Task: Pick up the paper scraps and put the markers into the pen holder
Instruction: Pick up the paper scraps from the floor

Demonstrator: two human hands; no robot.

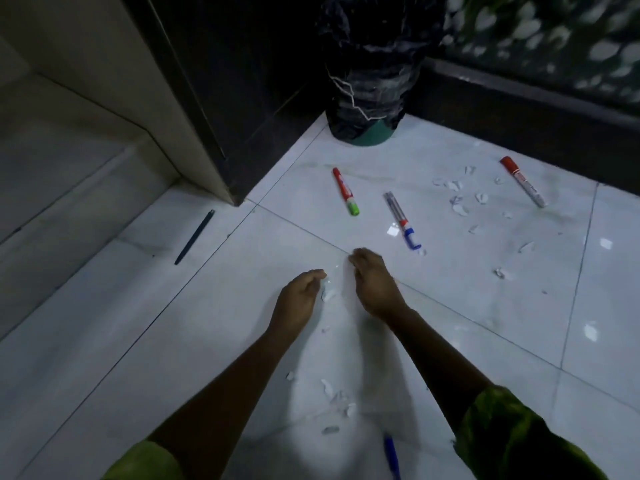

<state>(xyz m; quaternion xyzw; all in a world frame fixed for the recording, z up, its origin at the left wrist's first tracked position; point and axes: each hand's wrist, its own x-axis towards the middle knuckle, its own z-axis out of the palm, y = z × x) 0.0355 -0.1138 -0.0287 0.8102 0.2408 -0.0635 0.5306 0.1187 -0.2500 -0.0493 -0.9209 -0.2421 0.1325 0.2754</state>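
Paper scraps (327,295) lie tiny on the glossy floor (173,341). Left grip (300,296) and right grip (374,285) curl loosely, contents unclear; flakes could slip out or go unseen in dim light.

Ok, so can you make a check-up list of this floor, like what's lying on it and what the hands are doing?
Surface: white tiled floor, glossy, dark grout lines.
Job's things: red marker with green cap; grey marker with blue cap; grey marker with red cap; paper scraps scattered at the right and between the arms; no pen holder seen.
Clutter: black pen at the left; blue pen at the bottom edge.
Grippers: left hand and right hand low over the floor, fingers curled; whether they hold scraps cannot be told.
Cables: nothing seen.
Surroundings: bin with black bag in the corner by dark walls.
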